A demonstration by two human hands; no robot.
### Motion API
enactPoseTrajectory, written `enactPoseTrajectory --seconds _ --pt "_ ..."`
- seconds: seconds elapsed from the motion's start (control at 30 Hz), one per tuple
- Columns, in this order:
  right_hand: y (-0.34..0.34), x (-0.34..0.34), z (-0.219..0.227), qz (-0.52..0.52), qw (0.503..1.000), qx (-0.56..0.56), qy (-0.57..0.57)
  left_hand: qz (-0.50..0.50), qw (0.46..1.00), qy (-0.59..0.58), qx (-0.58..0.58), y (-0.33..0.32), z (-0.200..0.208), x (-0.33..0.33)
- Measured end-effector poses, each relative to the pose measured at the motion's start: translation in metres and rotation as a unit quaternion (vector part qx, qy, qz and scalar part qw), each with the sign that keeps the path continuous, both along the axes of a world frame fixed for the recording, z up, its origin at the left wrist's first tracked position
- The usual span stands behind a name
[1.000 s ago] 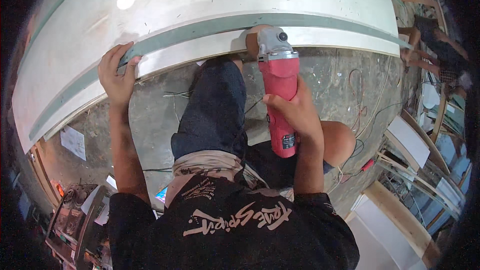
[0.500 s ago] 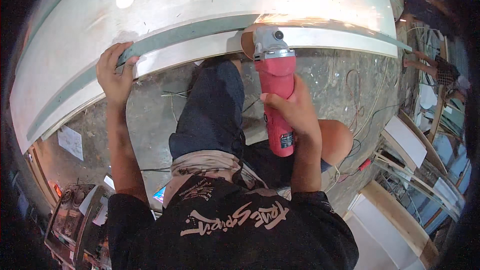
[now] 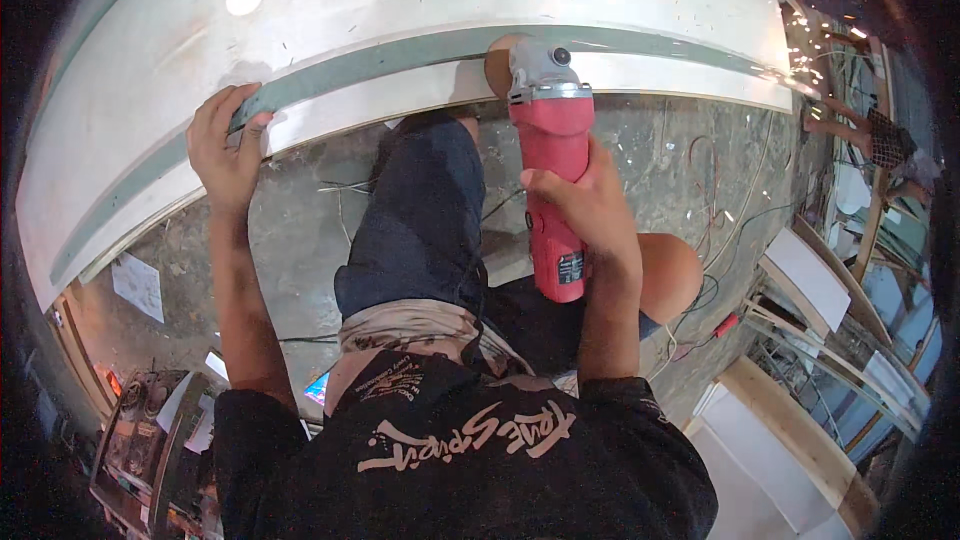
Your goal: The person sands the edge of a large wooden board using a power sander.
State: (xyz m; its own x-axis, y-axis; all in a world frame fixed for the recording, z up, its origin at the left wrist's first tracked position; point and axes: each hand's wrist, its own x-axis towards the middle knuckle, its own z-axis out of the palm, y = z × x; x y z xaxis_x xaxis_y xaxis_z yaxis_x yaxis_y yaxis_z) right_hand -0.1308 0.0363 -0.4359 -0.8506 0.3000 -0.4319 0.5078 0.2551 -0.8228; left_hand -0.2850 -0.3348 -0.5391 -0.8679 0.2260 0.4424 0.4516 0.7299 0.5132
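Note:
My right hand (image 3: 600, 215) is wrapped around the body of a red angle grinder (image 3: 555, 135) with a silver head. Its brownish disc (image 3: 499, 65) sits at a long grey-green metal bar (image 3: 365, 58); whether it touches cannot be made out. The bar lies along the near edge of a large white board (image 3: 420, 0). On the left, my left hand (image 3: 226, 148) grips the same bar, thumb on the near side and fingers over the top. A few sparks fly beyond the board's right end.
At the far right another person's arm (image 3: 845, 128) reaches toward the bar's end. Wood and panel offcuts (image 3: 810, 280) lie on the right, near cables (image 3: 712, 175) on the concrete floor. A cluttered rack (image 3: 140, 430) stands at lower left, with a paper sheet (image 3: 138, 285) beyond it.
The bright shower of sparks along the bar has died down, leaving scattered ones at the far right. The grinder and both hands have barely shifted.

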Motion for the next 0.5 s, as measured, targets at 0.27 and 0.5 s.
enactPoseTrajectory --seconds 0.27,0.5 --pt "0.013 0.010 0.006 -0.037 0.999 -0.011 0.007 -0.028 1.000 -0.003 0.004 -0.003 -0.003 -0.004" --pt "0.031 0.034 0.013 -0.074 0.997 -0.032 -0.007 -0.048 0.997 -0.067 0.006 -0.057 0.003 -0.007"
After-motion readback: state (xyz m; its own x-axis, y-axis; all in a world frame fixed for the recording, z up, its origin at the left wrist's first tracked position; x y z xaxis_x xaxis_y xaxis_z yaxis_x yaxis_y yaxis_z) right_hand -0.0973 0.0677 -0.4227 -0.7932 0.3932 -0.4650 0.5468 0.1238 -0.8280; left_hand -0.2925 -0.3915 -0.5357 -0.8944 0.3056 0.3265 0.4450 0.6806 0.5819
